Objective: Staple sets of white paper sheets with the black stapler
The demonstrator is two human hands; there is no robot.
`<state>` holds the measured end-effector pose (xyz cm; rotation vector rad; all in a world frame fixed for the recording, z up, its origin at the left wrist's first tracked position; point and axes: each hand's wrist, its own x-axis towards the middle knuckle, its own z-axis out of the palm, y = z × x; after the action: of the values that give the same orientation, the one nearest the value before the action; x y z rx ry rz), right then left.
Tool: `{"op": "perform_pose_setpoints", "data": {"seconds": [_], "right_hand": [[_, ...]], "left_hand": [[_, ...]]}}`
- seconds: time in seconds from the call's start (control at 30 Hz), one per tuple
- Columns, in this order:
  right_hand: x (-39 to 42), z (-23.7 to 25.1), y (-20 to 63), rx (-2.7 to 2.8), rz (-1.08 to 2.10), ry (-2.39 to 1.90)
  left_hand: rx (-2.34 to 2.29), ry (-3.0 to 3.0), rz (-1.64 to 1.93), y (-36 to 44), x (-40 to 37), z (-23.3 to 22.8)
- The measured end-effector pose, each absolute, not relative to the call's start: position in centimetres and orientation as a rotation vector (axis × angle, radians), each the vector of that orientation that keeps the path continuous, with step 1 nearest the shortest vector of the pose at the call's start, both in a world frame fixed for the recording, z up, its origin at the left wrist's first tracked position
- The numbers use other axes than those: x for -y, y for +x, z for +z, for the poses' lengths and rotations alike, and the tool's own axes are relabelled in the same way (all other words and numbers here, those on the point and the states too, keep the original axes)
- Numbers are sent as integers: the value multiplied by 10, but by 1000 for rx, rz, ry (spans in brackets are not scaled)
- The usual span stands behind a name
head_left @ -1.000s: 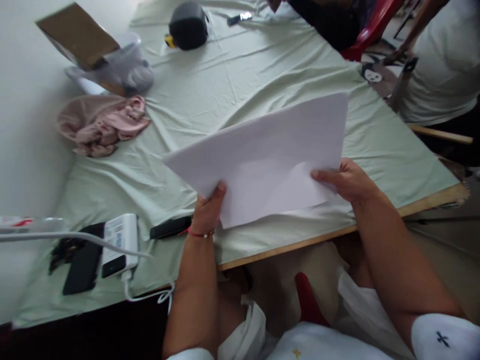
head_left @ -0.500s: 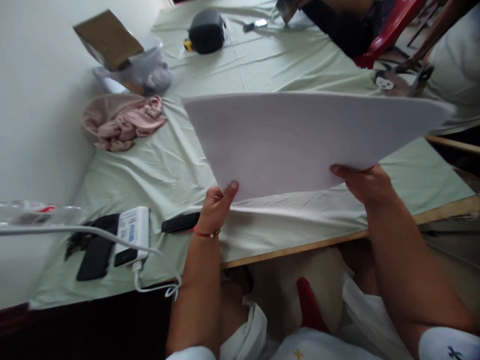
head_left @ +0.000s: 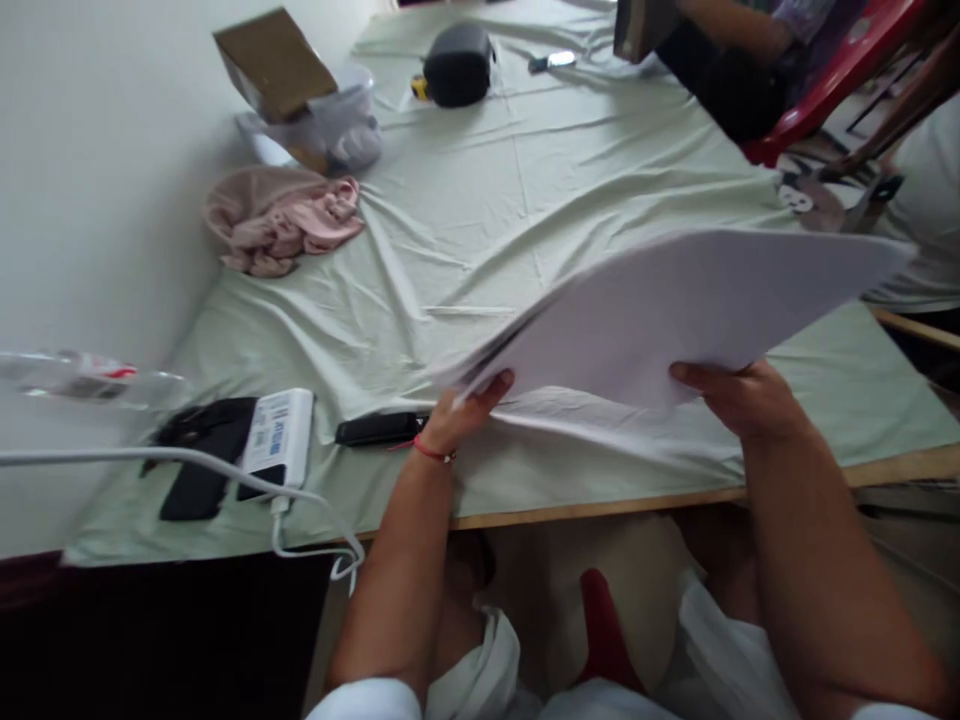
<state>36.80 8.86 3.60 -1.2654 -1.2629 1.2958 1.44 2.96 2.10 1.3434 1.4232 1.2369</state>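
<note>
Paper is dipping leftward, left hand and right hand pinching it, apparently repositioning it, probably needing even support next.

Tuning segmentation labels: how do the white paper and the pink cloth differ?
The white paper is smooth and gently curved; the pink cloth is crumpled. The left hand and right hand hold the white paper; the pink cloth lies on the green tablecloth, untouched. Shared: both are pale.

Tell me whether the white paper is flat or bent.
Bent. The far edge of the white paper bows in an arc, while the left hand and right hand grip its near side.
</note>
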Motion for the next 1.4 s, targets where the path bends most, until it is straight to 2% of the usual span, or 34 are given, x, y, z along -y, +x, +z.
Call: {"op": "perform_pose_setpoints", "data": {"seconds": [0.23,0.4,0.47,0.6,0.77,0.97,1.4], "right_hand": [[-87,45,366,1144,1501,-1387],[-84,49,362,1292,1087,-1466],[-84,52,360,1398,1031,-1514],[-85,56,356,1417,1136,-1513],[-87,49,357,1221,1366,-1402],[-87,53,354,1019,1626,-1357],[-84,51,347,1141,1624,-1428]], "left_hand": [[-1369,1148,1276,24,-27,16],[-1363,1147,1320,9,-26,24],[-1432,1174,1322,7,-28,23],[-1569,1208,1320,12,-36,20],[-1441,1085,1485,20,-35,18],[-1360,857,1523,27,-20,21],[-1359,848,1519,18,5,21]]}}
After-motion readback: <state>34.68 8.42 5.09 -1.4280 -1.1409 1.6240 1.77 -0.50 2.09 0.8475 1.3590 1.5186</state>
